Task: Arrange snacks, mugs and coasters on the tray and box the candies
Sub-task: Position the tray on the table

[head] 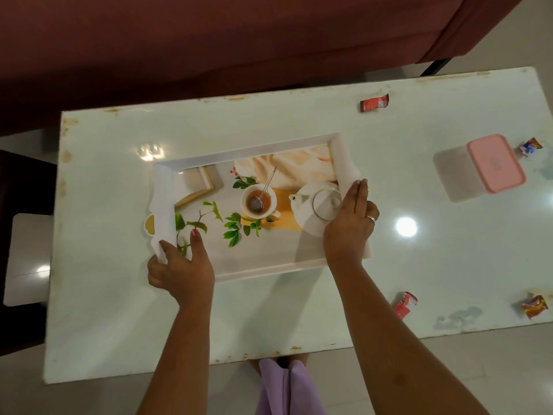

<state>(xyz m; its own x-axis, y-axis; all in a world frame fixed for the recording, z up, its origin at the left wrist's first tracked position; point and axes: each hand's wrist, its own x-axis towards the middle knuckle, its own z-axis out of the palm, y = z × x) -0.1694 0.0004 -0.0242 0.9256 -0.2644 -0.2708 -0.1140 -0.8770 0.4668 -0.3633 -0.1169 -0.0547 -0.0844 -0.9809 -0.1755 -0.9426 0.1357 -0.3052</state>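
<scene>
Tray: a white-rimmed tray printed with a teapot and cup, roughly mid-table, long side towards the person; nothing real stands on it yet. Whether it is fully set down I cannot tell.
Left hand: grasps the near-left corner, fingers curled round the rim and thumb laid on the printed face, probably to steer that end.
Right hand: fingers straight and together, laid flat along the right rim; more a steadying press than a grasp, I judge. The thumb is hidden.
Near candies: a red-wrapped candy and an orange-wrapped candy lie loose by the near right edge, well apart from the tray.
Gold half-disc: peeps out from under the tray's left end; possibly a coaster, too hidden to say.
Candy box: pale, its pink lid on, far right of the tray; the lid must come off before boxing.
Blue-and-orange candy: just beside the box.
Far red candy: near the far edge.
Maroon sofa: beyond the table.
</scene>
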